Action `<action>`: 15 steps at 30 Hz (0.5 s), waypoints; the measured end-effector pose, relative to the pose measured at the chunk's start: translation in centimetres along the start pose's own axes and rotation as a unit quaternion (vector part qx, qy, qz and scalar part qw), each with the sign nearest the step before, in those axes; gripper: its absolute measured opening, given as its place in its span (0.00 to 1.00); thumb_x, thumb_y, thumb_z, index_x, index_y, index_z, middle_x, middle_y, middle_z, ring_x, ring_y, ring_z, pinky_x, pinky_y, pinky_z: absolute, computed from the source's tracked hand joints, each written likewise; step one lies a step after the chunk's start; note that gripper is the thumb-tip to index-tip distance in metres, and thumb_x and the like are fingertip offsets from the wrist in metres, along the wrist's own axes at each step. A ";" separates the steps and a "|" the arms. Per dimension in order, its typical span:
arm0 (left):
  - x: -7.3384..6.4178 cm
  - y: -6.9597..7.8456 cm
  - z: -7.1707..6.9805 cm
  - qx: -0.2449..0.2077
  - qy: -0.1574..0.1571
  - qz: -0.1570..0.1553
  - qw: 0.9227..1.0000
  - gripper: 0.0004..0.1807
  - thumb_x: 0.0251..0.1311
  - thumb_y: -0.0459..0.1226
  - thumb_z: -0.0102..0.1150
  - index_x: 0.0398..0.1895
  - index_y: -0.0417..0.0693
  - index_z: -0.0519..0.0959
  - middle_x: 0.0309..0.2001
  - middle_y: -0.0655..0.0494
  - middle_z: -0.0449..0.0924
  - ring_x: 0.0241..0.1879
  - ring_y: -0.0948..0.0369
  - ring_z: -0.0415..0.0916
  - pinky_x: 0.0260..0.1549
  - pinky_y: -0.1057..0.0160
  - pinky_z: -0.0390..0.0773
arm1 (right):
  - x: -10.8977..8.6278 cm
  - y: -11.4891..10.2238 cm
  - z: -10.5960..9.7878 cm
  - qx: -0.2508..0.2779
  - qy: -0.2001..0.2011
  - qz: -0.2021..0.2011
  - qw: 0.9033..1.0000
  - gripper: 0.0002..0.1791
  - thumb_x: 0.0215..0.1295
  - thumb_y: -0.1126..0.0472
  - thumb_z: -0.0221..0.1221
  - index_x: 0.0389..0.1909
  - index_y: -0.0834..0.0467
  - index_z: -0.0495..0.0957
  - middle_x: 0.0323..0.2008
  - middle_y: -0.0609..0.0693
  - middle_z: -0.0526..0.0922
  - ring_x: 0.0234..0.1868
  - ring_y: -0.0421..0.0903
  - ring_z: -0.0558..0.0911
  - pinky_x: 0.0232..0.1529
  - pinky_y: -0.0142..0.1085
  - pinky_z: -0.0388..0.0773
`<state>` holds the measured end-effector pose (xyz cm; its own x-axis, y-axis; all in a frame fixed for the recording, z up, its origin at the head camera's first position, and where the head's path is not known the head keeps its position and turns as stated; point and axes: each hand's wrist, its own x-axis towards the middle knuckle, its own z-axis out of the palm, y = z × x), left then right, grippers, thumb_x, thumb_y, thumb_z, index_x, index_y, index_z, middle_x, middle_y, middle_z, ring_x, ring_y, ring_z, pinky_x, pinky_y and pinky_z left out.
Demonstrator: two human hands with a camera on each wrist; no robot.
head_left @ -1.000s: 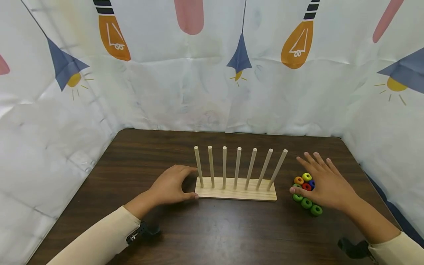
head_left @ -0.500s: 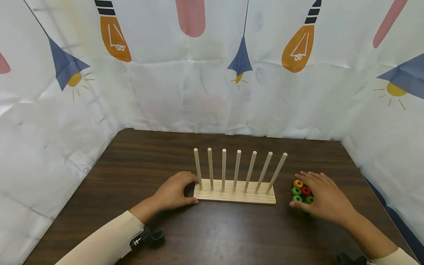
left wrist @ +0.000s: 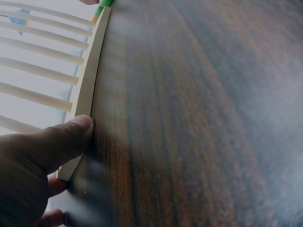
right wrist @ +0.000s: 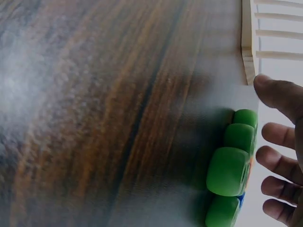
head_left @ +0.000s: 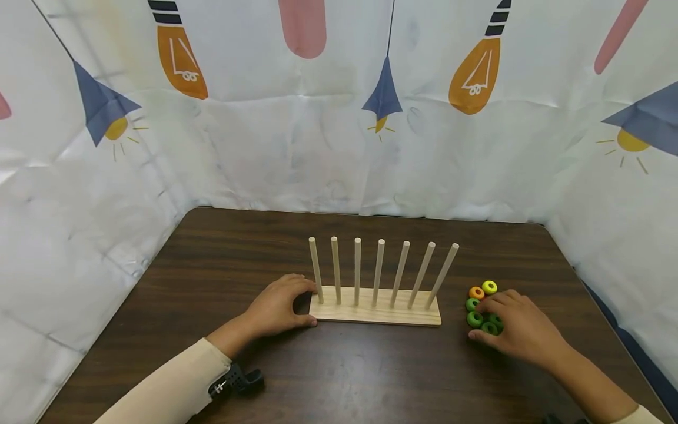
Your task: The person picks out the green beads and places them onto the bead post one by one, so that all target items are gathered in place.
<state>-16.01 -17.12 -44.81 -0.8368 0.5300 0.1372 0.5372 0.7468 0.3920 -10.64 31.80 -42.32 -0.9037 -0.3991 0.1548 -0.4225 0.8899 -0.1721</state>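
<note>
A pale wooden peg board (head_left: 378, 315) with a row of several upright bare pegs (head_left: 378, 274) stands mid-table. My left hand (head_left: 278, 306) grips the board's left end; in the left wrist view the thumb (left wrist: 71, 137) lies on its front edge and fingertips show behind. To the right of the board lies a cluster of ring-shaped wooden beads: a yellow bead (head_left: 489, 287), an orange bead (head_left: 476, 292) and several green beads (head_left: 475, 320). Over that cluster is my right hand (head_left: 524, 330), fingers loosely bent and apart, hiding part of it. The right wrist view shows nothing held.
The dark wood-grain table (head_left: 339, 377) extends around the board and beads. A white printed cloth (head_left: 318, 153) hangs behind the table and along both sides.
My right hand has lowered toward the beads and drawn nearer me, with its spread fingers bending; the yellow bead shows again. The left hand stays at the board's end.
</note>
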 end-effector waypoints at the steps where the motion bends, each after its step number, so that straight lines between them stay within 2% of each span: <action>1: 0.0 0.0 0.0 -0.001 -0.001 -0.002 1.000 0.31 0.47 0.51 0.81 0.56 0.55 0.83 0.59 0.57 0.81 0.67 0.48 0.70 0.62 0.40 0.68 | 0.0 0.0 0.1 0.002 -0.001 -0.003 1.000 0.20 0.50 0.36 0.76 0.38 0.40 0.83 0.42 0.42 0.82 0.49 0.53 0.79 0.50 0.60 0.74; 4: 0.0 -0.1 0.1 -0.001 -0.003 -0.006 1.000 0.31 0.48 0.52 0.81 0.56 0.55 0.83 0.59 0.57 0.81 0.66 0.48 0.70 0.62 0.39 0.69 | 0.0 0.1 0.3 0.002 0.004 -0.017 1.000 0.18 0.50 0.41 0.78 0.37 0.41 0.83 0.41 0.42 0.82 0.49 0.55 0.80 0.52 0.60 0.73; 9: 0.1 -0.1 0.1 0.000 -0.002 -0.006 1.000 0.32 0.47 0.52 0.82 0.56 0.55 0.83 0.58 0.57 0.81 0.65 0.49 0.72 0.61 0.40 0.69 | 0.0 0.4 0.6 -0.001 0.021 -0.040 0.999 0.17 0.49 0.47 0.79 0.37 0.42 0.83 0.38 0.37 0.81 0.44 0.49 0.79 0.49 0.54 0.75; 15: 0.2 0.0 0.0 0.003 0.000 -0.005 1.000 0.32 0.47 0.52 0.82 0.56 0.54 0.83 0.56 0.57 0.82 0.63 0.50 0.73 0.60 0.41 0.71 | 0.1 0.4 0.7 -0.001 0.016 -0.037 0.999 0.18 0.49 0.51 0.80 0.38 0.43 0.82 0.35 0.34 0.82 0.41 0.46 0.79 0.48 0.52 0.75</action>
<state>-16.16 -17.02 -44.78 -0.8423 0.5224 0.1328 0.5292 0.7546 0.3881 -10.94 32.01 -43.02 -0.8674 -0.4565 0.1982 -0.4879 0.8585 -0.1579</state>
